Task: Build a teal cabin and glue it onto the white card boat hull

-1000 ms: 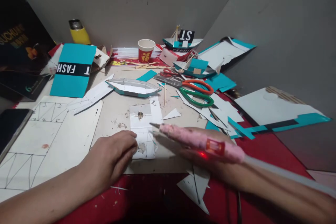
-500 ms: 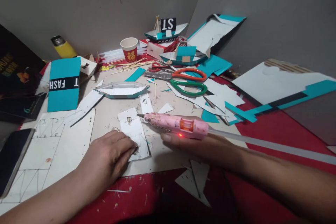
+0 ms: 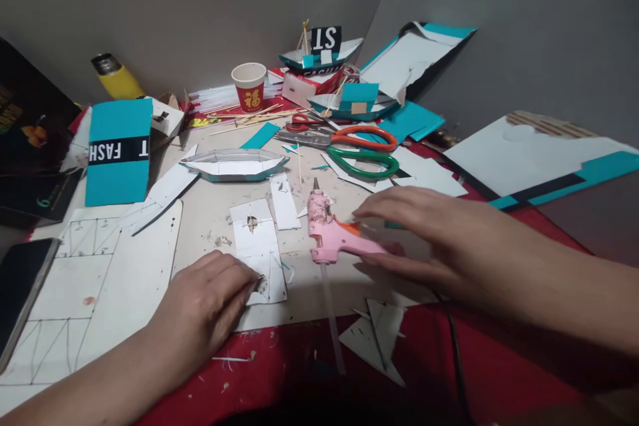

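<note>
My left hand [image 3: 212,296] is closed at the lower left edge of a white card piece [image 3: 255,245] with rough holes cut in it. Its fingertips sit by the lower hole, partly hidden. A pink glue gun [image 3: 323,226] lies on the work surface to the right of that card, nozzle pointing away, a clear glue stick [image 3: 333,326] trailing from its back end. Around the gun's handle, my right hand [image 3: 419,233] is open, thumb and fingers apart. Beyond the card lie a narrow white strip [image 3: 284,201] and a small cardboard boat hull [image 3: 234,165].
Large scissors [image 3: 367,163] with orange and green handles lie behind the glue gun. Further back stand a red paper cup [image 3: 249,86], wooden sticks and two finished-looking boats. A phone [image 3: 24,299] lies at left, card scraps [image 3: 374,336] at the front edge.
The glue gun, held over the card in my right hand before, now rests on the surface turned nozzle-away. My right hand has opened and shifted right. My left hand stays at the card.
</note>
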{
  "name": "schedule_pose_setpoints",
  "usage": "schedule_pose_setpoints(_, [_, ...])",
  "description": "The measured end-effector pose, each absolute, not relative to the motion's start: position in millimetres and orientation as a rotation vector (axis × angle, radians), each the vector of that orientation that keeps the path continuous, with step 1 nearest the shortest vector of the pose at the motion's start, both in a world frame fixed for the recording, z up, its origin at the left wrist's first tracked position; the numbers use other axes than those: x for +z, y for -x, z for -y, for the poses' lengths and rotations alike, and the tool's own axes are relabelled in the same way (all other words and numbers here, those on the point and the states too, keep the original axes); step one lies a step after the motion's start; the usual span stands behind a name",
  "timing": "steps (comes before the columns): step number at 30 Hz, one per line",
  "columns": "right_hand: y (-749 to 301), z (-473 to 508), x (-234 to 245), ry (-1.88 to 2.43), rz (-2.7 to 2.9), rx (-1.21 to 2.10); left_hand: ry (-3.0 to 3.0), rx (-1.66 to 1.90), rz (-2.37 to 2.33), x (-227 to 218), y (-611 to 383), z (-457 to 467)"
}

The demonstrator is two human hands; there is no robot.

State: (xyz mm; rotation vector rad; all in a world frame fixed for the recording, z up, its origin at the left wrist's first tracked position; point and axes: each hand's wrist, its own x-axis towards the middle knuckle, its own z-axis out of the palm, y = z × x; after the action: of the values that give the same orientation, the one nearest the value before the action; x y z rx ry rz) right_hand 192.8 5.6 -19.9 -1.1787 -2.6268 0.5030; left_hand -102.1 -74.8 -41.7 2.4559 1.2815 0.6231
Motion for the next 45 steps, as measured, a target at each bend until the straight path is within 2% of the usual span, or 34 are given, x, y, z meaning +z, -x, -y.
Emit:
schedule_pose_setpoints(4, [-156.0,11.1,-7.9,0.847,2.500,0.583,-2.462,0.613,-1.260,-42.3,102.0,74.8])
schedule_pose_setpoints(8, [-114.5,16.1,-23.7,0.719,2.691,0.705,-2.472,0.610,-1.282,-41.0,104.4,75.7])
schedule_pose_setpoints(32, [-99.5,15.5,-37.2,0.779,2.803,0.675,-2.609,0.311,-1.264,-35.9,89.6,66.8])
schedule_pose_setpoints(45, [-101.0,17.2,-42.2,0.760,2.777,0.611,-2.618,0.304,-1.311,-37.0,86.9,69.9])
